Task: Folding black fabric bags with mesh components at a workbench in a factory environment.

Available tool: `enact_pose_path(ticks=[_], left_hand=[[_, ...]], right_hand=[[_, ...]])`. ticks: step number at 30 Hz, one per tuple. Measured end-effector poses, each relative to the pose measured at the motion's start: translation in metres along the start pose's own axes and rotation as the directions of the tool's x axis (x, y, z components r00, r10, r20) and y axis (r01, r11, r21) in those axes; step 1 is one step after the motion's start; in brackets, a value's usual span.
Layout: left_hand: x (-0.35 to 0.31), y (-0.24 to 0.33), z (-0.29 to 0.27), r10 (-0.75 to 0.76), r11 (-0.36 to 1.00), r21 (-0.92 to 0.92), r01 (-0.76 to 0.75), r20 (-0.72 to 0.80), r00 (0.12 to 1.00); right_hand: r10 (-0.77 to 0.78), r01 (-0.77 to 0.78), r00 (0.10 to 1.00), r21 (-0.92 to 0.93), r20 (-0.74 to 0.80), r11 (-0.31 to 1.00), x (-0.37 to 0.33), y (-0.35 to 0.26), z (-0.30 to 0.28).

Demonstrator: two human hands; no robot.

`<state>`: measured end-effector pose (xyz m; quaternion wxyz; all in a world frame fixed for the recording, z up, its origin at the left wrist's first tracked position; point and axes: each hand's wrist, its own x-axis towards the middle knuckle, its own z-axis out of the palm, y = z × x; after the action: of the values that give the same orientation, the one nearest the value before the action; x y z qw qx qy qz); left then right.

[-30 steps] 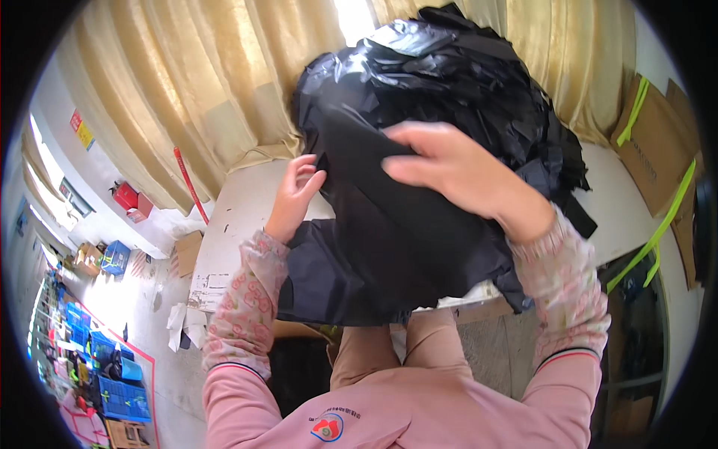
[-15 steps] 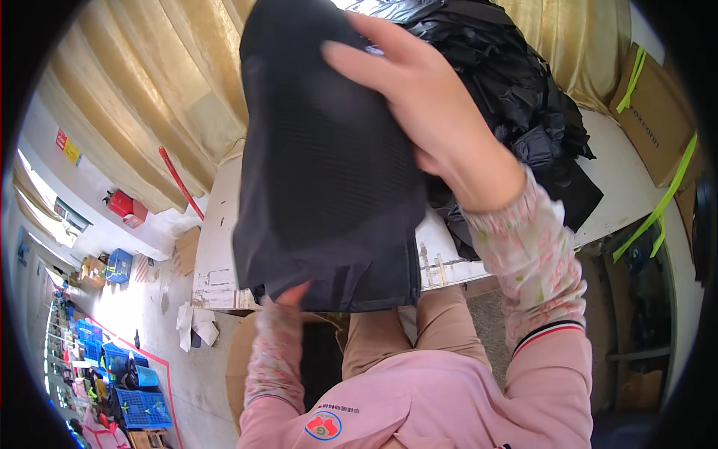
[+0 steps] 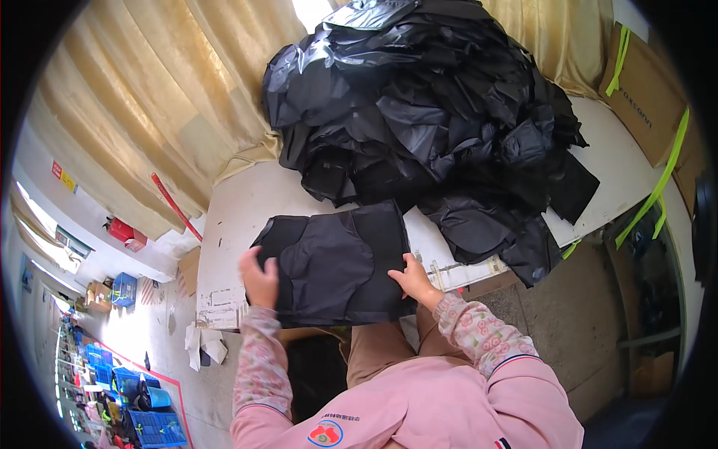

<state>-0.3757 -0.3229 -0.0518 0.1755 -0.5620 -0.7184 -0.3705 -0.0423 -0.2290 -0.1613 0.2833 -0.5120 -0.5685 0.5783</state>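
A flat black fabric panel (image 3: 329, 258), with a rounded raised area in its middle, lies on the white table in front of me. It seems to rest on further black layers, whose edges show at its right side. My left hand (image 3: 259, 278) is at the panel's left edge, thumb and fingers apart, slightly blurred. At the right edge is my right hand (image 3: 416, 280), its thumb on the black fabric and its forefinger apart from the thumb. The undersides of the fingers are hidden.
A big heap of crumpled black pieces (image 3: 426, 105) covers the back of the table (image 3: 232, 213); some pieces hang over its front edge at the right. Beige curtains (image 3: 164, 90) hang behind. A cardboard box (image 3: 643, 105) with yellow-green straps stands right, blue crates (image 3: 157, 428) far left.
The black panel, held up in front of me before, now lies flat on the table. My right hand has come down from its top to its right edge; my left hand is at its left edge.
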Motion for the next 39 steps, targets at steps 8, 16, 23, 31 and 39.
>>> enact_pose_path(ticks=[8,16,23,31,39], left_hand=[[-0.116,0.127,0.062,0.309,0.948,-0.188,-0.257,0.735,0.603],[-0.113,0.127,0.064,0.292,0.956,-0.217,-0.196,0.747,0.597],[-0.111,0.124,0.061,0.276,0.959,-0.262,-0.107,0.784,0.555],[-0.058,0.171,0.070,0.126,0.448,-0.659,0.604,0.715,0.688],[-0.056,0.216,0.154,0.282,0.691,-0.482,0.539,0.866,0.412]], right_hand=[[-0.041,0.049,0.994,-0.078,0.097,0.996,0.004,-0.030,-0.009],[-0.665,-0.061,0.549,-0.818,-0.506,0.571,0.029,-0.032,-0.173],[-0.563,-0.014,0.728,-0.830,-0.391,0.558,0.020,-0.008,-0.201],[-0.765,0.597,0.613,-0.519,-0.197,0.612,-0.079,-0.043,-0.144],[-0.061,0.077,0.996,0.246,-0.070,0.966,-0.089,0.010,-0.124]])
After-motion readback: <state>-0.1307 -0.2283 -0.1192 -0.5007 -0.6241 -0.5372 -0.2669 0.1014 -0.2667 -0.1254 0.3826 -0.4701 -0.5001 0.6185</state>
